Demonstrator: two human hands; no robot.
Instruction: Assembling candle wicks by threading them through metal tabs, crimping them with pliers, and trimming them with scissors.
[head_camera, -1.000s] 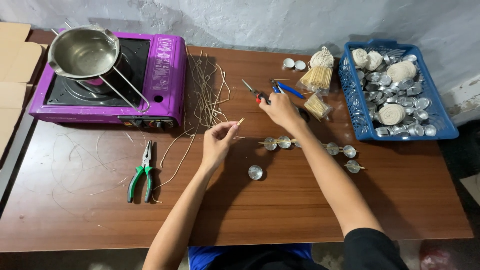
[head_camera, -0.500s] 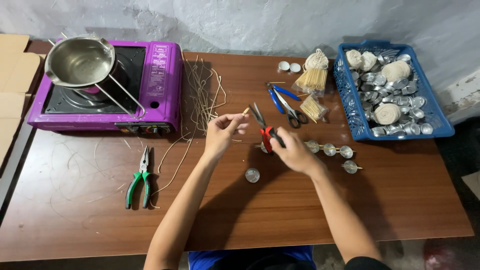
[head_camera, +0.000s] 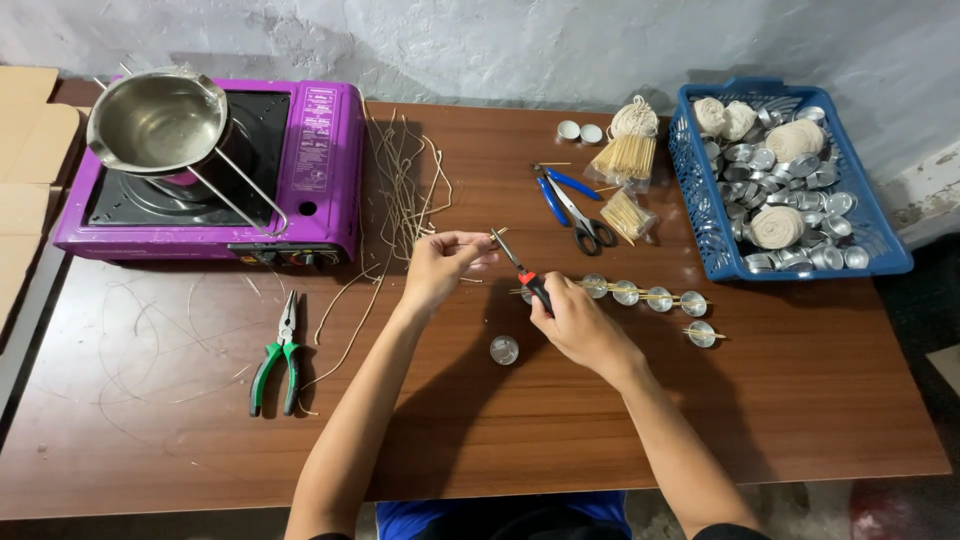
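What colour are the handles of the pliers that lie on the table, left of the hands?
Green with black, best seen in the head view: the pliers lie near the stove.

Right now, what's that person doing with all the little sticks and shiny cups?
A person sits at a brown table. Their left hand pinches a thin wooden stick by its end. Their right hand holds red-handled cutters, with the tip right at that stick. Just beyond lies a row of small metal cups with sticks laid across them, and one lone cup sits nearer. Green pliers lie untouched to the left.
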